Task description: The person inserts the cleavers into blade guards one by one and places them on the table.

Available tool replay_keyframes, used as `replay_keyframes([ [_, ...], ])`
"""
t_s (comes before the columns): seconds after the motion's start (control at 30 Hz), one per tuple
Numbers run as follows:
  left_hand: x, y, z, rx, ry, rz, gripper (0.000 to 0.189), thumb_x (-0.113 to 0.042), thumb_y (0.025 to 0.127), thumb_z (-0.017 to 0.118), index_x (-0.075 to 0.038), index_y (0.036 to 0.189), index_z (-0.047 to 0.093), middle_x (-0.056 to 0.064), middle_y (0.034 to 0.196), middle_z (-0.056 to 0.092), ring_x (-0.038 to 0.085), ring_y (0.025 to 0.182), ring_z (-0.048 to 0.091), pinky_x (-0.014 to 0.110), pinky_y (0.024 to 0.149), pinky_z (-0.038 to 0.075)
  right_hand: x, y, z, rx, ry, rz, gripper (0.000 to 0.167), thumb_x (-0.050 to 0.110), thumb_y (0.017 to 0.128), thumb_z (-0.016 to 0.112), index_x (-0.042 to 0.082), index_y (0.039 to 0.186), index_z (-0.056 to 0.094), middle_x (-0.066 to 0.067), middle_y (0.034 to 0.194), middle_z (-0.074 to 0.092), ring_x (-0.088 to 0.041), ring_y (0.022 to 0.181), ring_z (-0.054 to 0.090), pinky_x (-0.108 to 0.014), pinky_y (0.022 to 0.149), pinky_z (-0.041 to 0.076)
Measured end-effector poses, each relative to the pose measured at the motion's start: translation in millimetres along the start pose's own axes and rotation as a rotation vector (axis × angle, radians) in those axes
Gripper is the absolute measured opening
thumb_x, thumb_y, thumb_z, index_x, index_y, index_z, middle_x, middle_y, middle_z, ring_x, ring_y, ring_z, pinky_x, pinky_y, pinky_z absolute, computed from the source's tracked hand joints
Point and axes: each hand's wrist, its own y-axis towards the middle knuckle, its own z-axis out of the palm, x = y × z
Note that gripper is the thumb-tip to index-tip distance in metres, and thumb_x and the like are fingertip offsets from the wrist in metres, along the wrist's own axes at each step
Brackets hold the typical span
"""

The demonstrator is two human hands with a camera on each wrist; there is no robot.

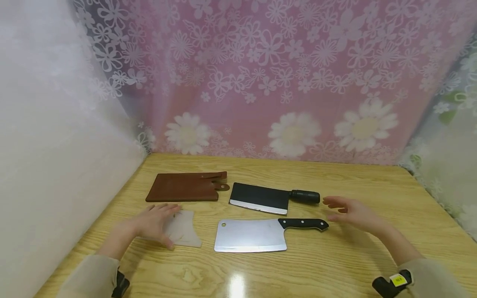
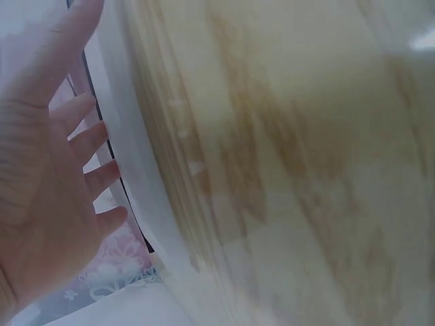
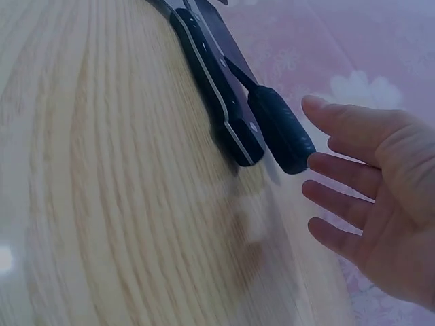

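My left hand point(image 1: 150, 223) is over the left part of a whitish, flat blade sheath point(image 1: 184, 229), fingers spread; whether it touches cannot be told. In the left wrist view, the fingers of the left hand point(image 2: 54, 163) are loosely bent. My right hand point(image 1: 354, 213) hovers just right of two cleaver handles, holding nothing. The silver cleaver point(image 1: 249, 236) has a black riveted handle. Behind it lies the dark-bladed cleaver point(image 1: 261, 198), whose round black handle point(image 3: 279, 129) ends close to the fingertips of the right hand point(image 3: 380, 183).
A brown leather-like sheath point(image 1: 182, 187) with a snap strap lies at the back left, behind the whitish sheath. The wood-grain table point(image 1: 298, 273) meets a pink floral curtain point(image 1: 261, 82) at the back. Pale sheeting point(image 1: 56, 124) hangs at the left.
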Motion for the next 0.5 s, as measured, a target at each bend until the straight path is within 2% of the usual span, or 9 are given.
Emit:
replay_keyframes([
  [0.1, 0.1, -0.7, 1.1, 0.015, 0.002, 0.004, 0.110, -0.062, 0.058, 0.076, -0.004, 0.142, 0.035, 0.019, 0.143, 0.035, 0.046, 0.129, 0.028, 0.067, 0.098, 0.016, -1, 3.6, 6, 0.030, 0.016, -0.013, 0.054, 0.020, 0.088, 0.064, -0.007, 0.131, 0.046, -0.022, 0.125, 0.053, -0.042, 0.112, 0.050, -0.050, 0.089, 0.041],
  [0.27, 2.1, -0.8, 1.3, -0.022, 0.070, 0.027, 0.106, -0.064, 0.058, 0.075, -0.005, 0.140, 0.040, 0.018, 0.138, 0.042, 0.044, 0.124, 0.037, 0.064, 0.096, 0.024, 2, 10.6, 11, 0.082, 0.049, -0.003, 0.054, 0.024, 0.086, 0.066, -0.006, 0.128, 0.049, -0.022, 0.124, 0.053, -0.041, 0.112, 0.050, -0.050, 0.089, 0.042],
  [0.5, -2.1, -5.3, 1.1, -0.051, 0.093, 0.015, 0.104, -0.067, 0.060, 0.072, -0.006, 0.140, 0.041, 0.018, 0.134, 0.046, 0.044, 0.118, 0.042, 0.061, 0.091, 0.034, 3, 19.3, 19, 0.144, 0.064, -0.023, 0.052, 0.023, 0.086, 0.066, -0.008, 0.125, 0.051, -0.020, 0.116, 0.058, -0.035, 0.103, 0.056, -0.037, 0.082, 0.048],
])
